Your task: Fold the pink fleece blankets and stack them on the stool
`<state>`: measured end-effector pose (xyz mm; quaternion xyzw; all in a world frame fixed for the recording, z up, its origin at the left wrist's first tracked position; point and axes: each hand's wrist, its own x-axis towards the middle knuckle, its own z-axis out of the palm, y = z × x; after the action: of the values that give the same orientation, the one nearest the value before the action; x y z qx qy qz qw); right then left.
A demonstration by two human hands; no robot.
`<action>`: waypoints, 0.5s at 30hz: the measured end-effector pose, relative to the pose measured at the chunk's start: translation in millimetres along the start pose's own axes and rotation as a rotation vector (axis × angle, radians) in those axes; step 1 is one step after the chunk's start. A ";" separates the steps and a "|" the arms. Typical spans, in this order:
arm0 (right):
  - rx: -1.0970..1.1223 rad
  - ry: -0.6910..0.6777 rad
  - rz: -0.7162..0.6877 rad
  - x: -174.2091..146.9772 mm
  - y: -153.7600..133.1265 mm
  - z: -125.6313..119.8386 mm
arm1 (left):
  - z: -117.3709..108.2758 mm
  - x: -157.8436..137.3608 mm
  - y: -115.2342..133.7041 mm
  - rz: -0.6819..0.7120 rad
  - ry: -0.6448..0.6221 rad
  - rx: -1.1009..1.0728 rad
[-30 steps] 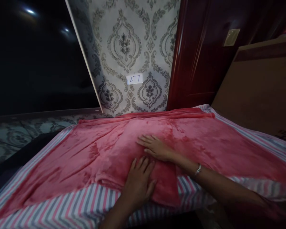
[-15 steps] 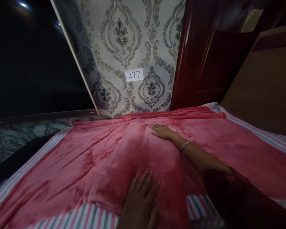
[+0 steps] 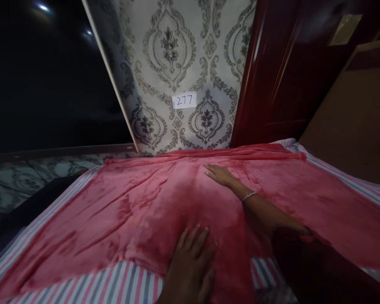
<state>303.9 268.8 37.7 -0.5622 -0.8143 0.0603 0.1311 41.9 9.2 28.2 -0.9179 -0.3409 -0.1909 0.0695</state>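
A plush pinkish-red blanket is spread over a striped sheet, with a smoother folded section raised in its middle. At the bottom centre my left hand lies flat on this section, fingers spread and pointing away from me. Farther off, my right hand rests palm down near the section's far end, fingers stretched out to the left. A thin silver bracelet circles the right wrist. Neither hand grips the cloth.
Behind the blanket stands a patterned wall with a paper label reading 277. A large dark screen is at the left. On the right are a dark red wooden panel and a big brown board or carton.
The view has shifted slightly, so the scene sits a little farther right. Both hands stay flat on the blanket in nearly the same places.
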 end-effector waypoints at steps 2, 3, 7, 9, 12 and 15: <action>-0.028 -0.034 0.061 -1.6 -5.9 -7.7 | -7.7 0.5 5.1 -0.043 -0.003 -0.061; -0.040 -0.046 0.083 -2.5 -10.3 -12.8 | -12.3 1.4 6.9 -0.063 0.006 -0.090; -0.030 -0.006 -0.024 -8.5 -46.0 -34.5 | -40.2 11.9 3.5 -0.113 0.051 -0.190; 0.011 0.016 -0.204 -12.7 -75.8 -39.0 | -54.6 19.8 -5.9 -0.165 0.091 -0.175; 0.062 -0.027 -0.455 -19.1 -124.6 -30.5 | -59.6 25.9 -23.8 -0.354 0.165 -0.008; 0.083 -0.119 -0.587 -21.6 -157.2 -10.2 | -40.2 16.9 -35.6 -0.561 0.125 0.168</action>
<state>172.6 191.5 83.0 -0.2922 -0.9452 0.0860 0.1179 18.3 36.0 71.7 -0.7653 -0.5909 -0.2298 0.1106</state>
